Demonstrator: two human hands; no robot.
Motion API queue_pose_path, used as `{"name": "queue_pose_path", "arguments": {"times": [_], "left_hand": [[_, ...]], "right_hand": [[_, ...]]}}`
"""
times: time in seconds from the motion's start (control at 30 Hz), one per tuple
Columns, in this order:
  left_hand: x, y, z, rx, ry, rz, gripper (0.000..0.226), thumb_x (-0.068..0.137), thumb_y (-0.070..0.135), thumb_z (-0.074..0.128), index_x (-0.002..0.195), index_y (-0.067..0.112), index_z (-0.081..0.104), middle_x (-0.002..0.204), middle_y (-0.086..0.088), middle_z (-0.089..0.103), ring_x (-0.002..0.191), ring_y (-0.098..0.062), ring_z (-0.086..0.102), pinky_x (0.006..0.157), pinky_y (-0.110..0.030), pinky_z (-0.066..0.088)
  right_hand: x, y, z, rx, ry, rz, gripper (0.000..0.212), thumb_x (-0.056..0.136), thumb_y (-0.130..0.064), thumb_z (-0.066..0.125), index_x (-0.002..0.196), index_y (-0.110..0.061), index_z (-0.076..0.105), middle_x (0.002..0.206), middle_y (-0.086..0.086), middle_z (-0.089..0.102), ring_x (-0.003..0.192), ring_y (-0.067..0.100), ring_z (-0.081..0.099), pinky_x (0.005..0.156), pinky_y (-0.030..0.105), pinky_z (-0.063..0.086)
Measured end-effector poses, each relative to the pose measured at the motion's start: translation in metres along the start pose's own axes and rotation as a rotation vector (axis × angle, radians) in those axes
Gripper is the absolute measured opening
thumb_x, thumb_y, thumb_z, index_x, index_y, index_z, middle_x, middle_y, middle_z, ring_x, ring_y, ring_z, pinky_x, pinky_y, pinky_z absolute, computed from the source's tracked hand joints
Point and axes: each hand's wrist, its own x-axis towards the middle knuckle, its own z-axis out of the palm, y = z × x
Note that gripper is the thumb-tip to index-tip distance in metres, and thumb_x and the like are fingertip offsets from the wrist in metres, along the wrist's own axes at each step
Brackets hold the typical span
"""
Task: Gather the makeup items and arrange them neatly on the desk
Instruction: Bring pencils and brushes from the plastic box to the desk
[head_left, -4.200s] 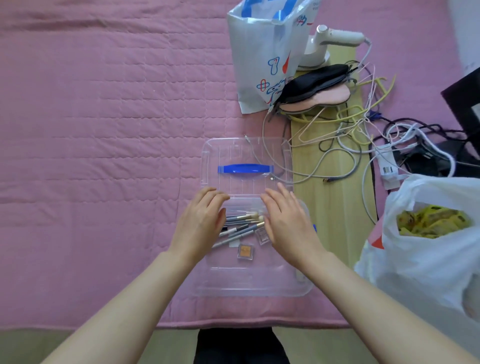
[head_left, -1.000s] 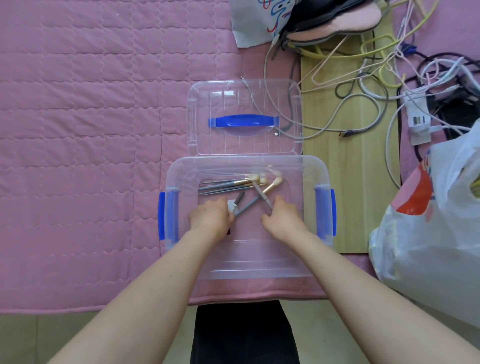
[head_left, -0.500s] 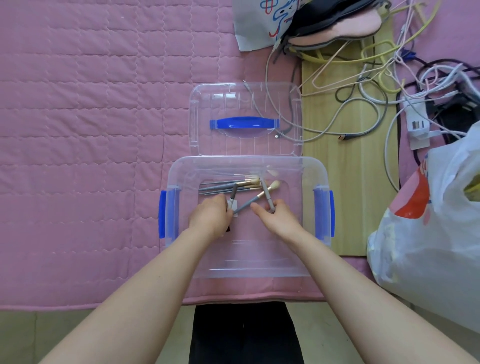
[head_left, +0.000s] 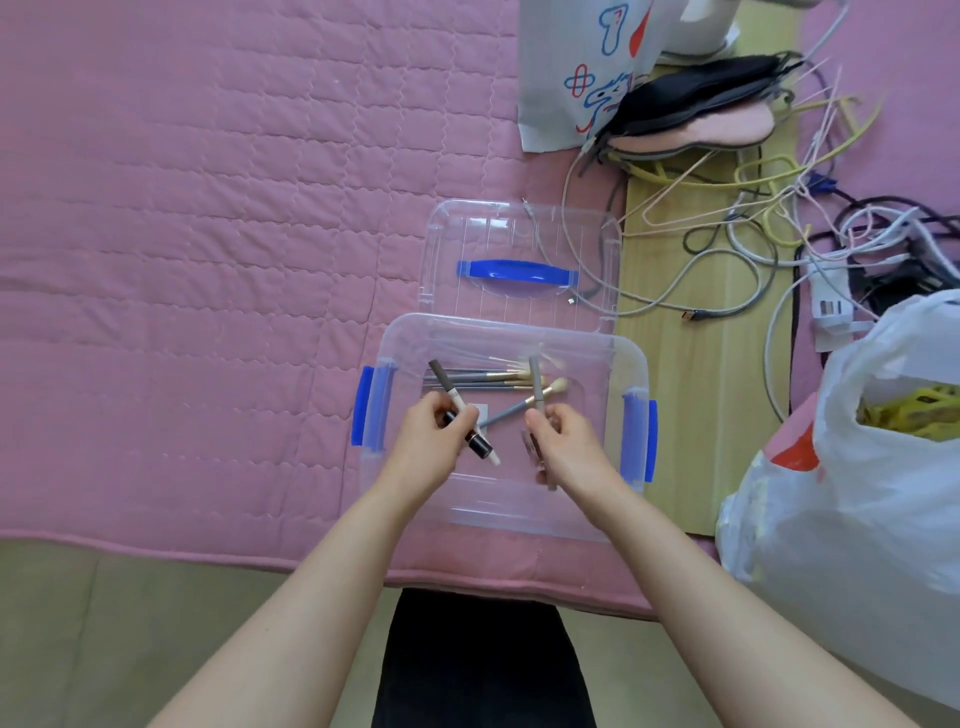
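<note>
While my left hand (head_left: 434, 441) pinches a dark pencil (head_left: 461, 415) & my right hand (head_left: 563, 441) grips another stick, both over the clear box (head_left: 498, 519) mid-floor, lift straight up w/o snagging brushes (head_left: 488, 375) lying near its far wall.

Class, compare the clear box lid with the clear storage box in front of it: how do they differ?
The lid lies flat on the pink quilt and has one blue handle across its middle; the storage box is deeper and has blue latches at its two ends. Makeup brushes lie in the box; cables cross the lid. Both are clear plastic with blue fittings.
</note>
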Motion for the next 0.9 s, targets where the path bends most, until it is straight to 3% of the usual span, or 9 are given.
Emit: {"name": "queue_pose_path", "arguments": {"times": [0.13,0.27,0.43,0.6,0.77,0.83,0.9], "left_hand": [[-0.039,0.012,-0.003,-0.207,0.046,-0.026,0.017,0.094,0.023,0.056,0.083,0.011,0.052,0.044,0.013,0.043,0.039,-0.003,0.035,0.039,-0.016,0.032],[-0.083,0.032,-0.005,-0.411,0.100,-0.021,0.020,0.097,0.018,0.053,0.080,0.011,0.047,0.041,0.009,0.040,0.035,-0.004,0.032,0.037,-0.018,0.030],[-0.140,0.048,-0.016,-0.478,0.217,0.061,0.018,0.096,0.018,0.054,0.083,0.007,0.048,0.051,0.004,0.049,0.039,-0.013,0.039,0.041,-0.024,0.037],[-0.202,0.058,-0.041,-0.468,0.388,0.101,0.012,0.093,0.021,0.059,0.085,0.013,0.055,0.064,0.002,0.059,0.044,-0.008,0.054,0.043,-0.022,0.045],[-0.263,0.055,-0.075,-0.490,0.589,0.129,0.013,0.093,0.019,0.060,0.082,0.018,0.054,0.069,0.005,0.061,0.056,-0.007,0.059,0.050,-0.015,0.046],[-0.287,0.048,-0.089,-0.475,0.654,0.133,0.013,0.094,0.020,0.058,0.084,0.020,0.050,0.074,-0.002,0.063,0.066,-0.019,0.063,0.058,-0.028,0.052],[-0.312,0.041,-0.104,-0.520,0.693,0.110,0.013,0.095,0.023,0.057,0.087,0.019,0.048,0.085,-0.020,0.064,0.074,-0.037,0.063,0.066,-0.049,0.056]], "right_hand": [[-0.035,-0.020,-0.007,-0.021,0.018,-0.095,0.014,0.096,-0.029,0.051,0.085,-0.021,0.052,0.075,0.002,0.052,0.062,0.016,0.053,0.045,0.021,0.047],[-0.079,-0.044,-0.011,-0.022,0.005,-0.160,0.017,0.097,-0.027,0.052,0.081,-0.021,0.051,0.070,0.001,0.051,0.047,0.010,0.055,0.038,0.019,0.043],[-0.131,-0.069,-0.011,-0.107,-0.042,-0.262,0.016,0.094,-0.030,0.054,0.081,-0.020,0.055,0.067,-0.003,0.052,0.047,0.002,0.051,0.042,0.019,0.045],[-0.181,-0.095,0.006,-0.204,-0.101,-0.345,0.015,0.094,-0.028,0.056,0.086,-0.015,0.056,0.071,0.001,0.057,0.057,0.013,0.057,0.045,0.024,0.052],[-0.234,-0.116,0.036,-0.281,-0.211,-0.430,0.018,0.095,-0.029,0.055,0.079,-0.019,0.054,0.069,0.002,0.057,0.049,0.004,0.057,0.043,0.019,0.047],[-0.255,-0.123,0.049,-0.326,-0.243,-0.453,0.020,0.095,-0.030,0.055,0.078,-0.019,0.053,0.069,0.002,0.058,0.049,0.004,0.057,0.041,0.021,0.047],[-0.275,-0.128,0.065,-0.374,-0.290,-0.463,0.021,0.095,-0.032,0.054,0.081,-0.016,0.054,0.073,0.005,0.060,0.059,0.016,0.063,0.050,0.034,0.054]]}}
